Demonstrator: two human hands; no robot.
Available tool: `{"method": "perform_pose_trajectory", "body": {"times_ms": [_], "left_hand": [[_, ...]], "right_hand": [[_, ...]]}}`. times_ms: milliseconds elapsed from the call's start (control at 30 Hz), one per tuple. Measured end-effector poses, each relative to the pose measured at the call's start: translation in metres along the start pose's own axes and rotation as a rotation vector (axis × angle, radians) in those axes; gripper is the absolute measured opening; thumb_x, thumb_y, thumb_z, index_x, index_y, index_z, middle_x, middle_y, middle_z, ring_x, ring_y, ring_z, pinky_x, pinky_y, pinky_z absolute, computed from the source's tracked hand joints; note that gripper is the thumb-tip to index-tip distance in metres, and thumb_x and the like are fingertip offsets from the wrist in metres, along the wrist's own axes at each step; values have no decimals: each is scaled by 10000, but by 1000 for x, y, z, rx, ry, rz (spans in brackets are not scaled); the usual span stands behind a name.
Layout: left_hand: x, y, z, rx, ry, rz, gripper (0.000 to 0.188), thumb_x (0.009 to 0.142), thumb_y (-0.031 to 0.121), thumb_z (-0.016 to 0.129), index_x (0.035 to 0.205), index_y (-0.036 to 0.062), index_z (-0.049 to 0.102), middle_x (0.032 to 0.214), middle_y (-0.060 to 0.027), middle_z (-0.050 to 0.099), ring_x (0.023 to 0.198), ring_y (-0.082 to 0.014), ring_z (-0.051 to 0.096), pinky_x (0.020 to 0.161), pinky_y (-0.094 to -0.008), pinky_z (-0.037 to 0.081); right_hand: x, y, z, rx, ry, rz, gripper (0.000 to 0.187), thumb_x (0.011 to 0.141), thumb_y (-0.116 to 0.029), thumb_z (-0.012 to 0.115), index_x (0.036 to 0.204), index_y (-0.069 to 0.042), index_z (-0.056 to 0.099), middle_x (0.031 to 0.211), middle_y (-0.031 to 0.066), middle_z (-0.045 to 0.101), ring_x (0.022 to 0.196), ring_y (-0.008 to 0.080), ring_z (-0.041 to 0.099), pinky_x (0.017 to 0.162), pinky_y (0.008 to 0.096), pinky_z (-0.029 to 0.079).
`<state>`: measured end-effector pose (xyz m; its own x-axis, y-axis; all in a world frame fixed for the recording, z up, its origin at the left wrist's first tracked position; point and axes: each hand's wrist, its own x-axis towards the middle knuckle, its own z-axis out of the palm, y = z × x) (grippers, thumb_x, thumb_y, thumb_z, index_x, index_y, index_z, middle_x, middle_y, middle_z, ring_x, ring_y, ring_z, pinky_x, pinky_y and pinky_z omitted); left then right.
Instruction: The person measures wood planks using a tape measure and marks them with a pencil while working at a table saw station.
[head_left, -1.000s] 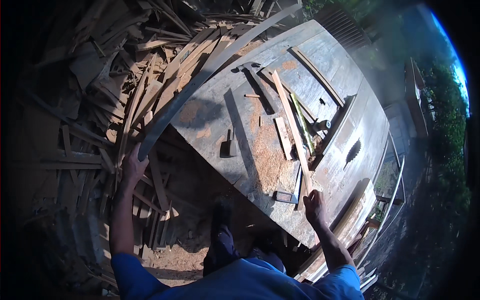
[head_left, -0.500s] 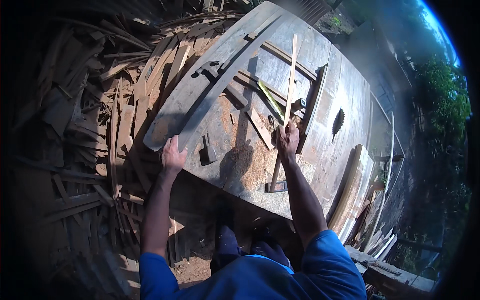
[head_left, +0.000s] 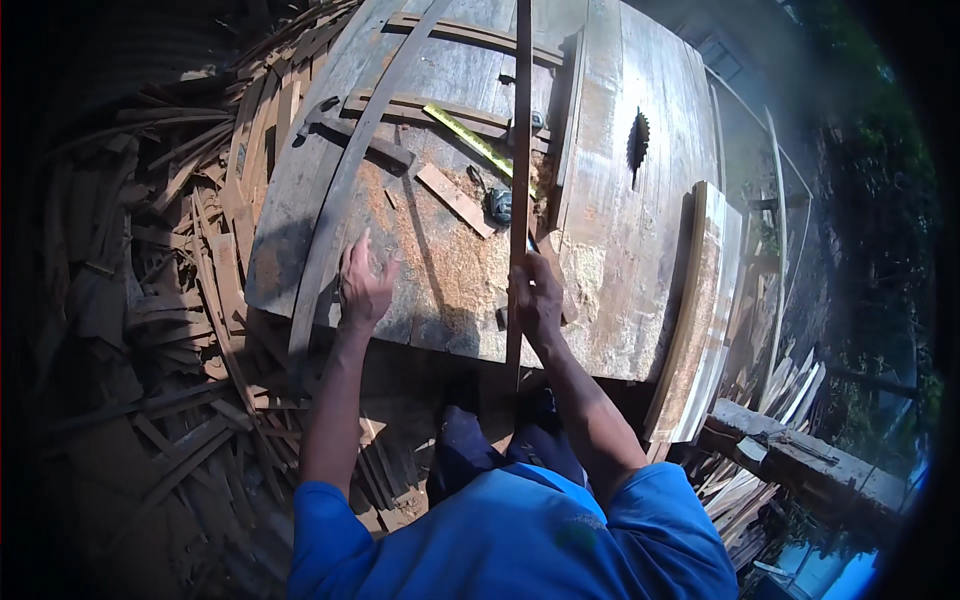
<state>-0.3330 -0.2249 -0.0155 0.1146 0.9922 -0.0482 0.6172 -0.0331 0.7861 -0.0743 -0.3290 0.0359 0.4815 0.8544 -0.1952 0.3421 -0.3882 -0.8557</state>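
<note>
My right hand (head_left: 538, 295) is closed around a long, narrow wooden strip (head_left: 522, 130), held near its lower end at the table's front. A small blue-tipped thing shows by its fingers, too little to name. My left hand (head_left: 367, 285) is open, fingers spread, over the sawdust-strewn tabletop (head_left: 420, 315), right of another long strip (head_left: 345, 185) whose near end juts past the table edge. Beyond the hands lie a claw hammer (head_left: 375, 148), a short wood piece (head_left: 456, 200), and a tape measure (head_left: 499, 205) beside a yellow blade (head_left: 470, 140).
A toothed circular saw blade (head_left: 638, 145) stands up through the table on the right. Wooden bars (head_left: 480, 38) form a frame at the back. Stacked boards (head_left: 690, 320) lean along the right edge. Piled scrap wood (head_left: 180, 270) fills the left side.
The strip in my right hand has lifted and come nearer. My left hand has left the table corner and moved right, fingers apart. The left strip now sticks out over the front edge.
</note>
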Motion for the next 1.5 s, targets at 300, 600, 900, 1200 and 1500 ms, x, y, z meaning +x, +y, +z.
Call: {"method": "perform_pose_trajectory", "body": {"times_ms": [300, 600, 900, 1200, 1500], "left_hand": [[3, 84, 56, -661, -148, -489, 313, 976, 200, 568, 1203, -16, 570, 725, -54, 578, 543, -141, 579, 529, -306, 482], [-13, 16, -36, -229, 11, -256, 347, 958, 251, 581, 1172, -17, 632, 934, -143, 685, 761, -225, 636, 716, -372, 505], [-64, 50, -47, -56, -121, -202, 323, 991, 207, 594, 1211, -29, 611, 1031, -178, 683, 941, -289, 673, 831, -417, 521], [-124, 12, -54, -64, -138, -129, 392, 989, 244, 604, 1261, -38, 606, 946, -103, 639, 812, -173, 570, 756, -339, 481], [-232, 5, -56, -87, 97, -251, 371, 1004, 209, 574, 1284, -35, 581, 1057, -90, 591, 912, -116, 534, 790, -284, 452]], "right_hand": [[-26, 94, -37, -902, 180, -144, 667, 877, -455, 689, 1442, -155, 500, 1414, 205, 465, 1344, 402, 406, 1092, 550, 321], [-25, 77, 53, -708, 46, -36, 759, 876, -384, 708, 1478, -16, 428, 1379, 254, 450, 1196, 410, 472, 953, 516, 432], [4, 57, 63, -366, -63, -428, 564, 886, -260, 685, 1396, -70, 538, 1312, 172, 548, 1191, 369, 518, 1021, 477, 421], [184, 201, -151, -940, 5, -454, 608, 1018, -470, 443, 1551, -184, 384, 1625, 65, 344, 1518, 300, 259, 1242, 452, 170], [92, 190, -123, -723, -246, -679, 731, 1016, -504, 433, 1527, 10, 347, 1602, 174, 348, 1519, 313, 255, 1262, 436, 162]]}}
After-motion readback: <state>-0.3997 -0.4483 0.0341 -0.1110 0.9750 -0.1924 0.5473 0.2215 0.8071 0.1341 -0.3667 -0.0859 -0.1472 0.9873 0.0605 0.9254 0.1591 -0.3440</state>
